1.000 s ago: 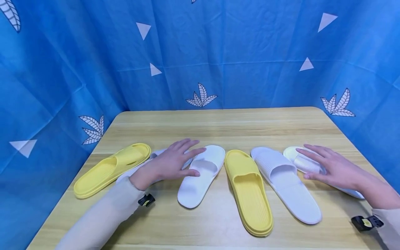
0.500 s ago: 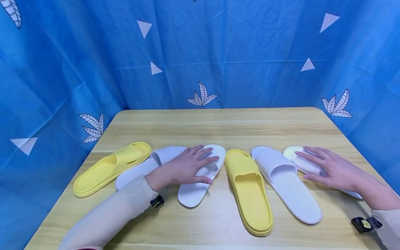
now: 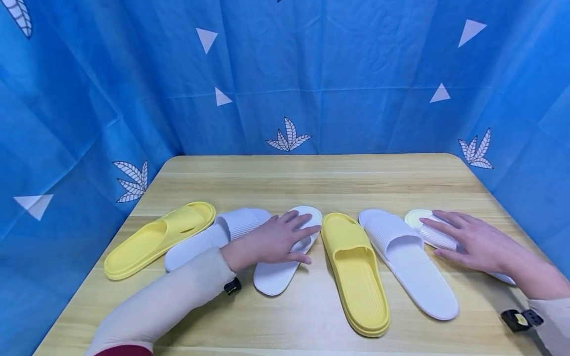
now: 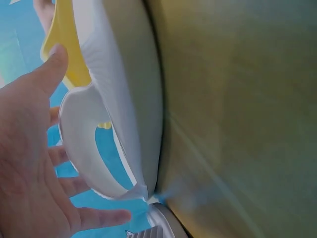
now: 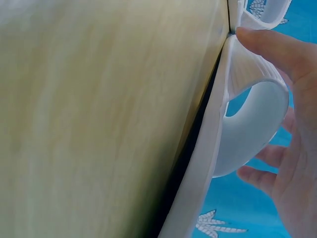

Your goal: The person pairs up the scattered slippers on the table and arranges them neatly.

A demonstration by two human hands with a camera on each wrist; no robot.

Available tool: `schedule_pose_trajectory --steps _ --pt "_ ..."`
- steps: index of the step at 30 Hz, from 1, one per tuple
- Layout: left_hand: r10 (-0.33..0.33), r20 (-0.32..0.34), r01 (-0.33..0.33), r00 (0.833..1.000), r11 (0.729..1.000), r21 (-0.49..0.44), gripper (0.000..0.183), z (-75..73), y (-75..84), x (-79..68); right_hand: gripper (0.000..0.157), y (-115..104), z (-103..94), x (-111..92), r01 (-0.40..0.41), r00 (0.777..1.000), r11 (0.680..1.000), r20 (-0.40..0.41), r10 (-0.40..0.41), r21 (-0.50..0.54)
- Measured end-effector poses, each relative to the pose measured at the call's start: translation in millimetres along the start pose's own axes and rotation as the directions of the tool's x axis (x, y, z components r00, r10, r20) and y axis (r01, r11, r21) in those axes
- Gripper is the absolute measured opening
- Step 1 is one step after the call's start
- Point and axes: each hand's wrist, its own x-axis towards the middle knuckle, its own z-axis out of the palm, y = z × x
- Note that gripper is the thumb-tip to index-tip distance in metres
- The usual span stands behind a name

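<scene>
My left hand [image 3: 280,241] is spread over a white slipper [image 3: 272,280] just left of the middle, its fingers across the strap area. In the left wrist view that slipper's strap [image 4: 81,144] arches beside my palm, and the thumb stands apart from the other fingers. My right hand [image 3: 478,242] lies with spread fingers over the white slipper [image 3: 416,216] at the far right, covering much of it. In the right wrist view its ribbed strap [image 5: 257,74] is between my thumb and the other fingers, which are loosely bent and not closed round it.
A yellow slipper [image 3: 355,277] and a white slipper [image 3: 418,267] lie between my hands. Another yellow slipper [image 3: 153,242] and a white one [image 3: 196,247] lie at the left. The wooden table [image 3: 307,178] backs onto a blue curtain [image 3: 356,59].
My left hand has moved right, from the gap beside the white slipper to over its strap, uncovering the white slipper at the left. My right hand has hardly moved.
</scene>
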Motion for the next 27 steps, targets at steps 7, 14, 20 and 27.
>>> schedule_pose_trajectory --steps 7,14,20,27 --pt "-0.011 0.022 0.011 1.0 1.0 0.015 0.081 0.6 2.7 3.0 0.079 2 0.3 -2 0.002 1.0 0.999 0.027 -0.001 -0.034" --pt "0.005 0.015 -0.006 1.0 0.998 0.064 0.077 1.4 4.7 6.7 0.076 4 0.6 -3 -0.019 0.999 0.999 0.048 0.021 -0.035" --pt "0.025 -0.014 -0.023 1.0 0.992 0.123 0.068 3.7 4.3 9.0 0.074 5 0.9 -4 -0.025 0.997 0.999 0.069 0.028 -0.045" --pt "0.014 -0.037 -0.009 0.999 0.992 0.128 0.063 3.5 2.7 11.4 0.07 6 -0.5 -2 -0.061 0.997 0.998 0.054 0.063 -0.021"
